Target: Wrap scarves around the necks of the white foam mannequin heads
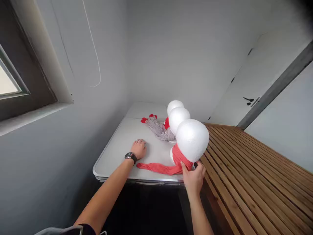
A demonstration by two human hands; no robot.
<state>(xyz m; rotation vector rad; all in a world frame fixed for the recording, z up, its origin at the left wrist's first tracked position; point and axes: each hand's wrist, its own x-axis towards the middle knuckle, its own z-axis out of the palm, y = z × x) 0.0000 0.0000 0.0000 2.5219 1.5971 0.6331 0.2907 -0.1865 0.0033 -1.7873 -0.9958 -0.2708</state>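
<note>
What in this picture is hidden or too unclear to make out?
Head view, the only one:
- Base of the nearest white foam head: hidden by the red scarf and the right hand.
- Two farther foam heads: lower parts hidden behind the near one and the grey cloth.
- Left hand lies palm down on the white table; anything beneath it is covered.
- Table legs: lost in dark shadow below.

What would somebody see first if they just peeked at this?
Three white foam heads lined up along the right edge of the grey table. The nearest wears a red scarf, gripped below the head by the right hand. The left hand rests flat on the table.
</note>
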